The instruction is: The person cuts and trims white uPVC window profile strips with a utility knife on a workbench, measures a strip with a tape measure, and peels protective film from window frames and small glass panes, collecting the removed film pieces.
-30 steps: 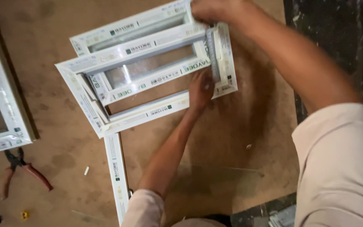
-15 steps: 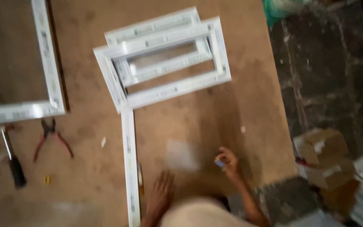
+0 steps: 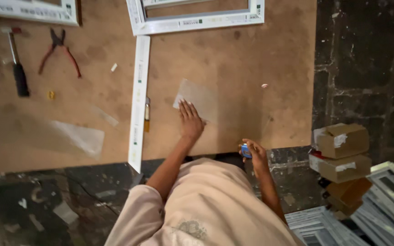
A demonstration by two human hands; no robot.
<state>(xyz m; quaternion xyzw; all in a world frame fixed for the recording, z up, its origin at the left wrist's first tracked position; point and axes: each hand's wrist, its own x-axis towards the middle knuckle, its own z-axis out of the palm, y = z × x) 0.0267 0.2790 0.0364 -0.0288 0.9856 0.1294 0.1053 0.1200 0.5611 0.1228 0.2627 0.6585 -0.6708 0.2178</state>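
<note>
My left hand (image 3: 190, 120) lies flat, fingers apart, on the brown board (image 3: 233, 59), touching a clear plastic scrap (image 3: 197, 98). My right hand (image 3: 254, 154) is at the board's near edge, closed around a small blue object (image 3: 246, 151) that I cannot identify. A long white profile strip (image 3: 138, 100) lies left of my left hand, with a small brown-handled tool (image 3: 147, 114) beside it. Stacked white window frames (image 3: 197, 20) lie at the far edge.
A hammer (image 3: 17, 64) and red-handled pliers (image 3: 60, 50) lie at the left, near another white frame (image 3: 33, 11). Cardboard boxes (image 3: 343, 155) and more white frames (image 3: 388, 200) stand on the dark floor at the right. A clear film piece (image 3: 80, 136) lies on the board.
Both hands left the stacked frames and came back to the board's near edge. The right hand now holds a small blue object. The view has tilted down toward my body.
</note>
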